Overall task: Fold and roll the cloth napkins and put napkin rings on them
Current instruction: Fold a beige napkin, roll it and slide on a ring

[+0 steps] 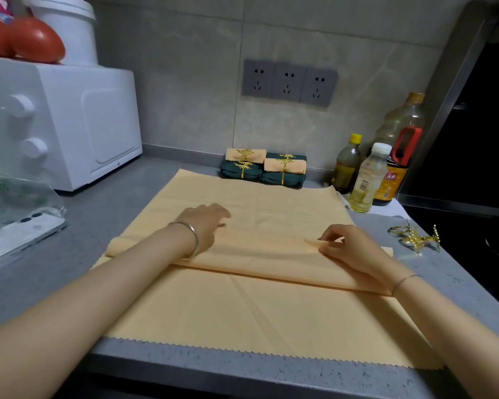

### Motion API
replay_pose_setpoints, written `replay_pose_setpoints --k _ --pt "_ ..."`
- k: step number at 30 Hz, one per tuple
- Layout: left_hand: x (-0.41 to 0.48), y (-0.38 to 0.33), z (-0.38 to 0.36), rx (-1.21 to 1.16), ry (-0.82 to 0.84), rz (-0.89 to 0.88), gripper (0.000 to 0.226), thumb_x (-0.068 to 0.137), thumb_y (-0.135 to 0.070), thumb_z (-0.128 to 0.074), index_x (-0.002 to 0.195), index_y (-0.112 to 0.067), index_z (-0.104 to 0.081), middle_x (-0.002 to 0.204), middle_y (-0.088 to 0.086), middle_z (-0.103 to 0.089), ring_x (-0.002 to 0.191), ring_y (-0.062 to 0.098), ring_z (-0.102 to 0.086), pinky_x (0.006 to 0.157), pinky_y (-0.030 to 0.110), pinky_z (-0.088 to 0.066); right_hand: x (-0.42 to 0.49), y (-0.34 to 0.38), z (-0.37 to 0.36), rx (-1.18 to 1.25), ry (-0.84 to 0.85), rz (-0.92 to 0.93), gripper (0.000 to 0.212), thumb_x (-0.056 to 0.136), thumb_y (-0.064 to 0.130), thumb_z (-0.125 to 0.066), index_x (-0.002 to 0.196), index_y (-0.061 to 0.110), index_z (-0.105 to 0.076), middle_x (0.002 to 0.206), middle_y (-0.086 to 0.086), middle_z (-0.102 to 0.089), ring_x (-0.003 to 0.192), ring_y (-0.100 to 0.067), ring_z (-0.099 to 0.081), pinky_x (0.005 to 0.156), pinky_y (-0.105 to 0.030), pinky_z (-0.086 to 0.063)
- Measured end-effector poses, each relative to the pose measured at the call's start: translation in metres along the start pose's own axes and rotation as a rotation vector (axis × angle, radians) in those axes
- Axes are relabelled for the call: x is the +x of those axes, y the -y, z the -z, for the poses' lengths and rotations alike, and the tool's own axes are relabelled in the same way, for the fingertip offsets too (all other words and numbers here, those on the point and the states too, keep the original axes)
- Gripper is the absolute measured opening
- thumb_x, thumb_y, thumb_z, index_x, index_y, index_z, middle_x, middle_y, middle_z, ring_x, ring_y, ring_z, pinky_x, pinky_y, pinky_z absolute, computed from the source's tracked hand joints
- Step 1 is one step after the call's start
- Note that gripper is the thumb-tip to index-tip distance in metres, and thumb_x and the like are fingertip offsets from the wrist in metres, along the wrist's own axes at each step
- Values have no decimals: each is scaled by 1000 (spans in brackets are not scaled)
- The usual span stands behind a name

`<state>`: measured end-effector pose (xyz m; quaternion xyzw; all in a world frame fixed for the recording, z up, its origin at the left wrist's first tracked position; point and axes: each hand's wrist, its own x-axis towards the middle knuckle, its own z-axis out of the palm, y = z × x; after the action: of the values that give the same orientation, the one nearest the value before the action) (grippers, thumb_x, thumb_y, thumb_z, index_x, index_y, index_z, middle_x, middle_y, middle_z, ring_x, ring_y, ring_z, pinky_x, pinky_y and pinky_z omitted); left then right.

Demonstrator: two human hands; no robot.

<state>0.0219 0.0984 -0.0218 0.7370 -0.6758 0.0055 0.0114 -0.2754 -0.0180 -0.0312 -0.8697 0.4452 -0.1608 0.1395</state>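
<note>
The yellow napkin [242, 306] lies on the gray counter [98, 220], folded across its middle. A gray tile wall [185, 82] stands behind. The left hand [206, 226] rests flat on the fold. The right hand [347, 246] pinches it.

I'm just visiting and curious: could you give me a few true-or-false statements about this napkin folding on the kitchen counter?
1. The yellow napkin already wears a ring. False: it wears none; loose gold rings lie on the counter to its right.
2. Finished ringed napkins sit by the wall. True.
3. The right hand pinches the napkin's fold. True.
4. The bottles stand left of the napkin. False: they stand at its right.
</note>
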Motion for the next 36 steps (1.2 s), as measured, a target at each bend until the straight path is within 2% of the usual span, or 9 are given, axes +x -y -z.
replay_pose_setpoints --k 2,4,7,10,14,17,23,29,36 --pt "-1 -26 -4 -44 8 -136 59 94 -7 -39 147 -27 -25 154 -5 -25 139 17 -28 113 32 -24 1 3 -1 -16 16 10 10 88 20 -63 95 27 -65 102 6 -64 99 -12 -57 88 -28 -47" --pt "0 -50 -11 -135 75 -176 53 99 -21 -33 149 -28 -18 157 -6 -19 143 16 -19 118 35 -14 1 9 -1 -47 28 0 17 91 17 -59 104 23 -67 107 5 -63 102 -13 -56 91 -27 -45" --pt "2 -70 -24 -122 198 -69 54 100 -44 -19 151 -29 -4 159 -10 -1 146 15 1 118 45 0 -1 14 -4 -81 13 -30 21 92 17 -56 109 19 -68 112 1 -62 106 -17 -56 91 -25 -43" --pt "0 -83 -32 -95 193 16 55 100 -45 -10 150 -29 5 158 -11 9 146 16 10 116 50 6 -6 23 -10 -117 -4 -55 25 94 19 -51 115 18 -66 120 -2 -61 111 -21 -56 92 -29 -43" --pt "-4 -89 -35 -119 141 61 53 101 -41 -8 151 -27 4 158 -11 10 146 15 12 116 51 7 -12 54 -29 -76 -68 -8 34 99 21 -40 125 11 -59 130 -6 -58 122 -25 -50 101 -32 -37" --pt "-5 -89 -36 -126 124 71 53 101 -39 -8 151 -27 3 158 -11 9 146 15 11 116 51 6 -10 80 -50 -78 -15 16 40 102 22 -31 138 13 -45 146 -3 -43 137 -21 -34 113 -36 -20" --pt "-3 -88 -39 -121 93 84 52 101 -37 -8 151 -28 2 158 -12 7 146 14 10 116 50 6 -11 84 -70 -158 94 9 49 103 28 -19 151 16 -17 159 3 -12 146 -12 -6 117 -37 -2" --pt "-5 -89 -39 -110 93 87 52 101 -38 -8 151 -27 2 158 -12 9 146 15 10 116 50 5 -20 50 -55 -179 119 -17 53 103 40 -18 152 21 -11 159 8 -5 146 -9 -2 117 -34 -1" --pt "-5 -89 -39 -130 84 84 52 101 -37 -10 151 -27 0 158 -12 7 146 14 9 116 50 6 -38 -11 -26 -179 96 -122 56 102 44 -21 152 21 -12 159 8 -5 146 -8 -2 117 -31 -2"
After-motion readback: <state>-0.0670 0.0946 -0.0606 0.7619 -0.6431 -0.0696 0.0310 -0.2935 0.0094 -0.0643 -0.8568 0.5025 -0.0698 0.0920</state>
